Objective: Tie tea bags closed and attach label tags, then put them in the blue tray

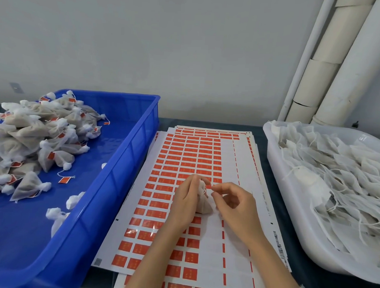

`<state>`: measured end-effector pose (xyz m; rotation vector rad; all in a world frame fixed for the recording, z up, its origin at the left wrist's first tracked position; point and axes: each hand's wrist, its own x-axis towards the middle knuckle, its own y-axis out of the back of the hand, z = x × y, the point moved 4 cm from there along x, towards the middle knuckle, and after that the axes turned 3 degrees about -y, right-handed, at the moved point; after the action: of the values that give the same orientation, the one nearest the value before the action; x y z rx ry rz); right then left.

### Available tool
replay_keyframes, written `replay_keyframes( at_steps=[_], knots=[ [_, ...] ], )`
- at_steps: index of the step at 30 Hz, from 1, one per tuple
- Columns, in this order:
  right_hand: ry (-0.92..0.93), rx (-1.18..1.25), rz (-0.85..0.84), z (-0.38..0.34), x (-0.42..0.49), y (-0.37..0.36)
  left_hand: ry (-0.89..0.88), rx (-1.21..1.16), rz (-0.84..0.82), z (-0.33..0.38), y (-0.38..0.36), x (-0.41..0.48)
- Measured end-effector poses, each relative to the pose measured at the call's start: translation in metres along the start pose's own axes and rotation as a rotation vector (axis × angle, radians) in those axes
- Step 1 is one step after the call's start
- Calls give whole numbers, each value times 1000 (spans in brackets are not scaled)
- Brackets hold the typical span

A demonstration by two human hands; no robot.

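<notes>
1. Nearest, above the label sheets (197,157), the left hand (184,200) grips one tea bag (202,203). Its fingers are curled round the bag's body, and the gathered neck points up.
2. Just beside it is the right hand (234,204). Thumb and forefinger are pressed together, pinching what I judge to be the string (208,189) at the neck. Any tag there is too small to tell.
3. Judgement: closing and tagging are in hand, and the bag is not yet delivered.
4. The next move calls for a tight knot, a red label fixed on the string, then a carry leftward.
5. Farther on the tabletop, the blue tray (130,159) on the left holds the tagged bags (34,134). The white tray (276,168) on the right holds the untied stock.
</notes>
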<state>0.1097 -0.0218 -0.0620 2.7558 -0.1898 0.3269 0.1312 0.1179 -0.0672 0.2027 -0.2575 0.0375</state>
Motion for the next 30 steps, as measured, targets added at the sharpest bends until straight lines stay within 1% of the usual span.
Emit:
replay_keyframes(
  at_steps=[4,8,11,15,19,25,30],
  knots=[
    [87,-26,-8,-5,-4,-5,13,-18,-10,1,-1,0],
    [114,-157,43,-3,-7,-9,3,-65,-29,4,-3,-3],
    [155,-233,89,-4,-8,-11,-14,-93,-82,7,-5,-4],
    [182,-190,154,-5,-6,-5,-23,-79,-107,6,-7,-3],
    [156,-161,171,-3,-5,0,-30,-60,-98,6,-7,-2],
    [71,-80,227,0,-3,4,-18,-9,-92,4,-6,-1],
    [154,-340,254,0,-6,7,-9,0,-82,3,-6,-1]
  ],
)
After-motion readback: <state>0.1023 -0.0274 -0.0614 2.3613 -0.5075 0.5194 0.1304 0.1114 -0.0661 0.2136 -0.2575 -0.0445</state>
